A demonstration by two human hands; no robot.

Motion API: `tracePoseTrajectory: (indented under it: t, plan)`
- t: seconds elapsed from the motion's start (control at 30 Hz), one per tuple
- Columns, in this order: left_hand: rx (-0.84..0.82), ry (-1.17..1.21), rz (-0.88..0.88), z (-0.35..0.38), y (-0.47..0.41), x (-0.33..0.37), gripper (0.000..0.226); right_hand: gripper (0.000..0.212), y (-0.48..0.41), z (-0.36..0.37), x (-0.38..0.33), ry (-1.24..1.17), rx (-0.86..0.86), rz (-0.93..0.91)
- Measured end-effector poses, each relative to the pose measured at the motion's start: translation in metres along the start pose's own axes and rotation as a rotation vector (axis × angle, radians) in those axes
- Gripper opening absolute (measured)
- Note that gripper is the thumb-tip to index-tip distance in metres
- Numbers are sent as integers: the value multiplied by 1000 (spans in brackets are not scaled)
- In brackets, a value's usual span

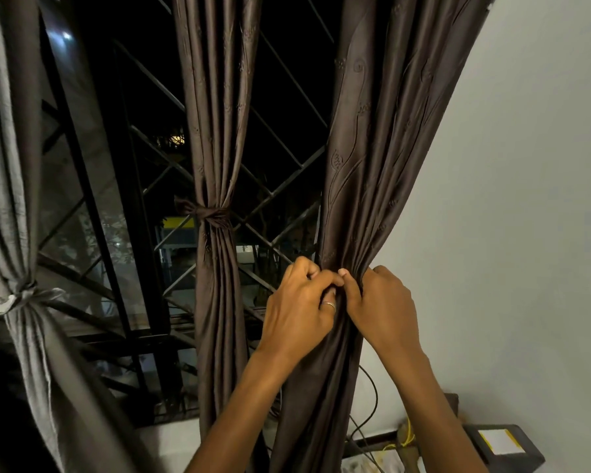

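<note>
Brown curtain (365,158) bunched; left hand (299,312), right hand (384,308) fingers clench it; white wall (509,199) beside.

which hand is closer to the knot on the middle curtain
Left. The left hand, on the right curtain, lies below-right of the knot; the right hand lies further right.

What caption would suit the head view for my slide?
Left hand and right hand grip the rightmost brown curtain, gathering it; the middle curtain hangs already tied.
</note>
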State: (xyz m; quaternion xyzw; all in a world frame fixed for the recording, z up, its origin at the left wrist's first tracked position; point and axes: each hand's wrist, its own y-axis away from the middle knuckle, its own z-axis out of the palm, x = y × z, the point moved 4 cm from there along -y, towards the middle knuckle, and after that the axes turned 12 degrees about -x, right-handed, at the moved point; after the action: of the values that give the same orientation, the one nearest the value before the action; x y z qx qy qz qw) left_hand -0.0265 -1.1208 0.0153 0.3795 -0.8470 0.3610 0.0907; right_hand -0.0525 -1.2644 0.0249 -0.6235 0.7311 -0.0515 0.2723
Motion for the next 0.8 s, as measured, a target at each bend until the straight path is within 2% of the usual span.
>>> tracePoseTrajectory:
  t: [0.1,0.2,0.33,0.4,0.53,0.63,0.8]
  plan:
    - [-7,-16,-21,3,-1,-1,25,52,1,-1,4,-14,-29,71]
    - [17,-71,-56,4,-1,3,30,49,-1,-1,14,-174,-50,110]
    - [67,-109,-72,3,-2,9,34,46,1,-3,29,-609,-99,224]
    - [69,-107,-78,4,-2,10,43,38,8,0,33,-878,-111,268]
    - [59,-117,-113,7,-4,10,43,27,23,5,33,-1233,-26,308]
    - [83,-119,-147,9,-4,12,33,20,31,7,26,-1296,87,299]
    - [73,-100,-181,10,-3,14,28,21,33,15,22,-1200,196,302]
